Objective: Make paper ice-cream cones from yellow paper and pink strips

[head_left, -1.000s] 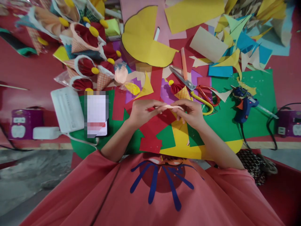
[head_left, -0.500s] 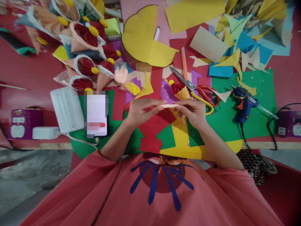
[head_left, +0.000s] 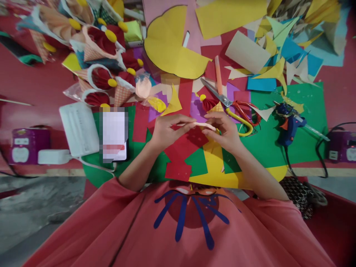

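A thin, pale peach strip (head_left: 205, 125), apparently folded paper, spans the gap between my hands at the middle of the table. My left hand (head_left: 167, 131) pinches its left end between thumb and fingers. Around the strip's right end, the thumb and fingers of my right hand (head_left: 226, 131) are spread apart, the thumb just below it. Just beyond sits a small cone (head_left: 216, 107) with a dark red pleated filling and a yellow ball, partly hidden by my right hand. Scissors (head_left: 226, 102) with red and yellow handles lie behind that hand.
A blue glue gun (head_left: 289, 129) with its cord lies at right. Paper scraps (head_left: 294, 48) pile up at the back right. Several decorated cones (head_left: 100, 44) crowd the back left. A phone (head_left: 114, 137) and a white power bank (head_left: 79, 128) lie left of my left hand.
My right hand's fingers have parted from their pinch on the strip, showing its right end. My left hand keeps its hold in about the same place.
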### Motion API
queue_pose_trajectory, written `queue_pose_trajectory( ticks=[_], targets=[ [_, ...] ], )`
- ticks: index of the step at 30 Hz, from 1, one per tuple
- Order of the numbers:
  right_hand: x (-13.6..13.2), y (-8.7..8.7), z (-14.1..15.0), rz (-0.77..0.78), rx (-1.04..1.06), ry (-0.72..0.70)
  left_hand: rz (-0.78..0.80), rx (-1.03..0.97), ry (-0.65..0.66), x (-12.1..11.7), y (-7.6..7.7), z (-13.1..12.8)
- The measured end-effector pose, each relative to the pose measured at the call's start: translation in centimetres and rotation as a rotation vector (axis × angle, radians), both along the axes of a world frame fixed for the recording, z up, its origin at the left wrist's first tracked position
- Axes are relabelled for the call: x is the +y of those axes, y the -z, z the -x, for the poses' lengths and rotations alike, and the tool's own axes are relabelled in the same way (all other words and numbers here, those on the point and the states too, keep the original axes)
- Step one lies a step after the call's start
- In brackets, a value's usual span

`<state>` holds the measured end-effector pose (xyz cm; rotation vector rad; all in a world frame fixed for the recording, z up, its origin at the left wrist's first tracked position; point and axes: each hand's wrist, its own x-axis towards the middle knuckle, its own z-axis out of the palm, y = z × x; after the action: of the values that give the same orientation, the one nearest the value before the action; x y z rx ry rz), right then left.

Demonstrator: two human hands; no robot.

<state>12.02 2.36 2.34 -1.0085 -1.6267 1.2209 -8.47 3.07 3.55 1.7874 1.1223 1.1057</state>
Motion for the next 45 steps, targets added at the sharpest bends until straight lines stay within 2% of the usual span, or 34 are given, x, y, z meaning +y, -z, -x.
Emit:
queue_pose_trajectory(
  ticks=[4, 9, 12, 15, 17, 25, 31, 40, 45],
  targets=[
    [0.1, -0.2, -0.2, -0.171, -0.157, 0.035, 0.09, -0.039, 0.08, 0.0, 0.0, 0.0],
    [-0.1, -0.4, -0.3, -0.314, -0.231, 0.031, 0.149, -0.089, 0.149, -0.2, -0.1, -0.5],
    [0.0, -0.3, -0.3, -0.265, -0.231, 0.025, 0.142, -0.075, 0.129, -0.2, -0.2, -0.6],
    [0.1, -0.1, -0.3, -0.144, -0.142, 0.012, 0.12, -0.083, 0.06, 0.0, -0.2, -0.5],
    [0.1, 0.0, -0.4, -0.117, -0.108, 0.029, 0.098, -0.069, 0.034, 0.1, -0.1, -0.4],
    [0.0, 0.0, -0.4, -0.244, -0.138, 0.092, 0.045, -0.029, 0.106, -0.3, 0.2, -0.3],
    [-0.2, -0.2, -0.1, -0.233, -0.118, 0.066, -0.033, -0.039, 0.098, -0.3, 0.4, -0.6],
    [-0.2, 0.6, 0.0, -0.108, -0.016, 0.032, 0.083, -0.104, 0.1, -0.3, 0.0, -1.2],
    [0.1, 0.1, -0.3, -0.099, -0.056, -0.017, 0.103, -0.076, 0.064, -0.3, 0.0, -1.1]
  ],
)
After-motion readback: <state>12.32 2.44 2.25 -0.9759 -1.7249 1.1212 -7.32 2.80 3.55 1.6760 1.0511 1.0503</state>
